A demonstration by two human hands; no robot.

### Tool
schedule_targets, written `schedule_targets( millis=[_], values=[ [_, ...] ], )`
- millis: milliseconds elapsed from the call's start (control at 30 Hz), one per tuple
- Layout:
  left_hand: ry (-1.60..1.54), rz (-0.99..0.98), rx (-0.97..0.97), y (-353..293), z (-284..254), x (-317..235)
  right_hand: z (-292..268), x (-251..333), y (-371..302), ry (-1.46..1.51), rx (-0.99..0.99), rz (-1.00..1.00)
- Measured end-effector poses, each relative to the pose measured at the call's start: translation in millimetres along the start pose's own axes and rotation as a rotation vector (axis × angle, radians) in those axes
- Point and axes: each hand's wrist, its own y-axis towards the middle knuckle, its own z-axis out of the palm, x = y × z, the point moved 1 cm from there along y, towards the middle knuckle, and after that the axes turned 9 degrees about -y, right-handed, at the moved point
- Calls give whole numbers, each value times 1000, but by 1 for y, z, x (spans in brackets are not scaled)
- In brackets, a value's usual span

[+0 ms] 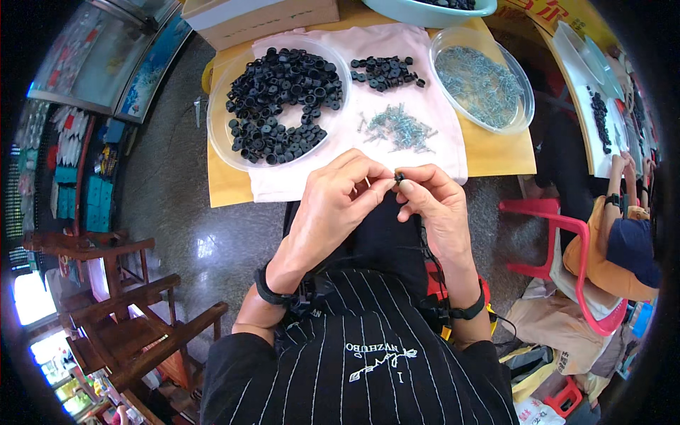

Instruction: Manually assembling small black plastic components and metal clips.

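Note:
Both hands meet just off the table's near edge, fingertips pinched together. In my right hand a small black plastic part is gripped between thumb and fingers. My left hand is closed in a pinch against it; a thin pale sliver shows between its fingers, too small to name. Beyond my hands lies a loose heap of silvery screws on a pale pink cloth. Behind them is a pile of small black plastic parts.
A round clear tray at left holds many black caps and rings. At right a clear tub contains screws. A cardboard box and a pale blue basin stand behind. Another person sits at right near a pink chair; wooden chairs are at left.

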Motion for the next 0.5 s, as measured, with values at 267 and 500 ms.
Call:
schedule_targets(
  millis=[267,500],
  values=[
    [307,34,-337,31,-59,33,-2,2,22,168,-62,26],
    [509,-10,-225,46,-77,57,4,3,29,80,-29,35]
  ],
)
